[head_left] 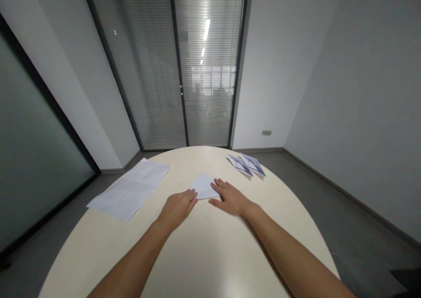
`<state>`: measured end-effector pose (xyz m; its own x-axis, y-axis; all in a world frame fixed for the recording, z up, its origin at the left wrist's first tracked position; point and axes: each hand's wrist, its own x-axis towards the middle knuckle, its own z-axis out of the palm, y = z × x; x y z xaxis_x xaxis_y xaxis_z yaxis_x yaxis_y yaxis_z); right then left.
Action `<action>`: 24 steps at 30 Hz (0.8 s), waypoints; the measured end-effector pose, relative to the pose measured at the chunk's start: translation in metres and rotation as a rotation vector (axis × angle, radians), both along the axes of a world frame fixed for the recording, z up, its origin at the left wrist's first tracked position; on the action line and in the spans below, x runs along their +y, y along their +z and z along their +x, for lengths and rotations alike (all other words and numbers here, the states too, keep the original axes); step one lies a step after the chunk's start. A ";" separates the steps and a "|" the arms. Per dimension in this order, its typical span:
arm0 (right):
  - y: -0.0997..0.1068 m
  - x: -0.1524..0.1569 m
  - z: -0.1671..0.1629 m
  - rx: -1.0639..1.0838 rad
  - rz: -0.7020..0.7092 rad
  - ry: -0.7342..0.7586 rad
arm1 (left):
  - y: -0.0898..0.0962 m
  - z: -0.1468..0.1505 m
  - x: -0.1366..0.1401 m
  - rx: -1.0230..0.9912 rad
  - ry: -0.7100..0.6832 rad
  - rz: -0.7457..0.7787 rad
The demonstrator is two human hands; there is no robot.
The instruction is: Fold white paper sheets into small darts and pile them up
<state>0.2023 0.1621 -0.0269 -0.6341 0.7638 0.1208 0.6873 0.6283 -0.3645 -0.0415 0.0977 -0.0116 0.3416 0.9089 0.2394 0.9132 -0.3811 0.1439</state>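
A folded sheet of white paper (204,185) lies on the round table in front of me, with a straight edge toward me and a pointed far end. My left hand (179,205) is at its near left corner, fingers closed together with the thumb below, pinching the paper's edge. On the right corner rests my right hand (230,197), its fingers spread and lying flat on the paper, thumb stretched out along the near side. The fingers cover both near corners of the paper.
Several white sheets with crease lines (131,190) lie at the table's left, overhanging its edge. Two folded paper pieces (246,164) sit side by side at the far right. The cream round table (197,254) stands before a glass partition with blinds (158,70).
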 end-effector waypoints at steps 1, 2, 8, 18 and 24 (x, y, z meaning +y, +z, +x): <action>0.001 0.000 0.001 0.006 0.002 0.007 | 0.001 0.000 -0.001 -0.004 0.002 -0.002; 0.002 0.000 0.001 0.012 0.006 0.014 | 0.001 -0.001 -0.001 -0.011 0.005 -0.005; 0.002 0.004 0.007 0.087 0.038 0.038 | -0.002 -0.004 -0.002 -0.079 0.019 -0.011; 0.000 0.017 0.017 0.226 0.123 0.027 | -0.009 -0.010 -0.001 -0.124 0.009 0.035; -0.005 0.021 0.022 0.224 0.087 -0.084 | -0.017 -0.011 0.003 -0.176 0.020 0.050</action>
<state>0.2243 0.1834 -0.0318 -0.5193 0.7931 0.3184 0.6463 0.6082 -0.4609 -0.0523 0.1002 -0.0288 0.2720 0.9007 0.3386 0.8833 -0.3734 0.2837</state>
